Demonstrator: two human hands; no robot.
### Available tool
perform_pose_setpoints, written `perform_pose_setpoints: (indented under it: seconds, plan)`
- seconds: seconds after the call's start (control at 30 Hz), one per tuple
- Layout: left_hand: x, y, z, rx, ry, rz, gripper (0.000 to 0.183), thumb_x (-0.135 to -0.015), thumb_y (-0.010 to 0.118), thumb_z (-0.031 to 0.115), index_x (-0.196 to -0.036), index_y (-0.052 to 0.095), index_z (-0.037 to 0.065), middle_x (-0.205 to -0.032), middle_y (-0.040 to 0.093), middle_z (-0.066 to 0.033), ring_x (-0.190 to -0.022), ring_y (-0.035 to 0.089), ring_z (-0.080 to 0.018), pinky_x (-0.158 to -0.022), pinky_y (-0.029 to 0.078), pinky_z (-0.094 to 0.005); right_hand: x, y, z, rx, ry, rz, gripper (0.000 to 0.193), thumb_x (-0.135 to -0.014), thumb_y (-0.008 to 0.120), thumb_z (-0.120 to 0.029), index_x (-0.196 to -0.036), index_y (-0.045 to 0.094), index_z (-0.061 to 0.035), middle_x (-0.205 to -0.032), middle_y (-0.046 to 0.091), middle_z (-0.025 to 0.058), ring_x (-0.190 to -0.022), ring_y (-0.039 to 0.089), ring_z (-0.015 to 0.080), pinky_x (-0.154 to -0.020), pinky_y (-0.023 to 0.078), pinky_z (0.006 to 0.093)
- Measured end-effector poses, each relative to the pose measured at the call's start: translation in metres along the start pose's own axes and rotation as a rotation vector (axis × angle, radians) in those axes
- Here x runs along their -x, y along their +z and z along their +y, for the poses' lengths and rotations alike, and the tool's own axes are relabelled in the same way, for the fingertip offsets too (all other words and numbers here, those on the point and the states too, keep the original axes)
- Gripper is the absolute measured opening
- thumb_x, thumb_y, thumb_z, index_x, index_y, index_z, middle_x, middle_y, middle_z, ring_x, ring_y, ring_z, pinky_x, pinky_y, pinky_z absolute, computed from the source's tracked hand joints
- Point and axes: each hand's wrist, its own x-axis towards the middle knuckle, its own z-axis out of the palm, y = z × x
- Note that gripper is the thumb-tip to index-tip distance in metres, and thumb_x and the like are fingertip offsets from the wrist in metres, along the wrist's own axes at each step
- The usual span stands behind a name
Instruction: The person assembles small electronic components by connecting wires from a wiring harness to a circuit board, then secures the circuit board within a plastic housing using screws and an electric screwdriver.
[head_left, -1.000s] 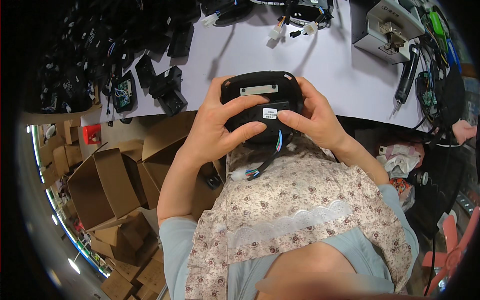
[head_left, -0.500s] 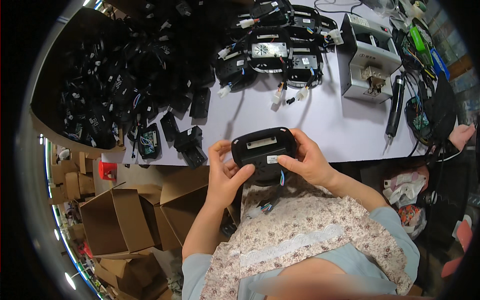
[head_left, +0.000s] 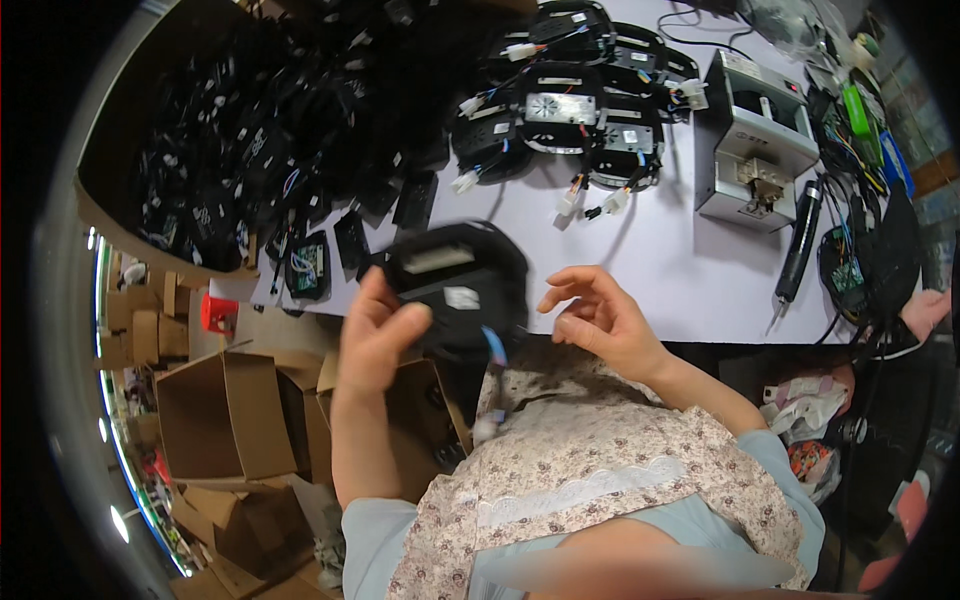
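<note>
The black box (head_left: 455, 285) is in the left hand (head_left: 375, 335), above the near edge of the white table (head_left: 660, 270) and just in front of the person's chest; it is a flat, rounded plastic part with two pale labels on its top side, and it looks blurred. The left fingers are curled around its left and lower side, with the thumb pressed on the front, so the box is carried by this hand alone and is tilted, its top side turned up toward the camera. A short bundle of wires with a blue strand (head_left: 493, 350) hangs down from the box and ends in a small white plug (head_left: 485, 428) over the flowered apron, free and touching nothing firm. The right hand (head_left: 600, 320) is just beside the box but apart from it, empty, with the fingers loosely spread and bent, the palm turned toward the box. Farther on the table a group of similar black boxes with wires and white plugs (head_left: 575, 110) lies close together. To the left a big cardboard bin (head_left: 110, 225) is filled with many small black parts. On the right stand a grey metal machine (head_left: 755, 140) and, near it, a black electric screwdriver (head_left: 797, 255) lying on the table. Below the table edge several open cardboard boxes (head_left: 225, 410) stand on the floor; what they contain I cannot tell.
</note>
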Motion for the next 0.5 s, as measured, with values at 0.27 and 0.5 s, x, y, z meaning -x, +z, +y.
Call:
perform_pose_setpoints:
  seconds: [0.27,0.5]
  plan:
    - [0.031,-0.108,-0.034,0.455,0.253,0.195,0.040,-0.105,0.052,0.017,-0.142,0.052,0.000,-0.134,0.065,-0.0149,-0.123,0.063,-0.0262,-0.107,0.050,-0.0426,-0.074,0.045,0.006,0.929,-0.347,-0.068,0.049,-0.098,0.064,-0.022,-0.142,0.051,-0.0037,-0.144,0.054,0.0204,-0.134,0.050,0.0387,-0.113,0.039,0.0479]
    - [0.040,-0.109,-0.072,0.517,0.174,0.350,0.051,-0.102,0.058,0.020,-0.149,0.045,0.004,-0.139,0.061,-0.0089,-0.124,0.061,-0.0230,-0.105,0.050,-0.0406,-0.245,0.105,0.055,1.215,-0.440,0.357,0.075,-0.091,0.071,-0.041,-0.149,0.043,-0.0024,-0.151,0.036,0.0407,-0.143,0.034,0.0542,-0.118,0.032,0.0530]
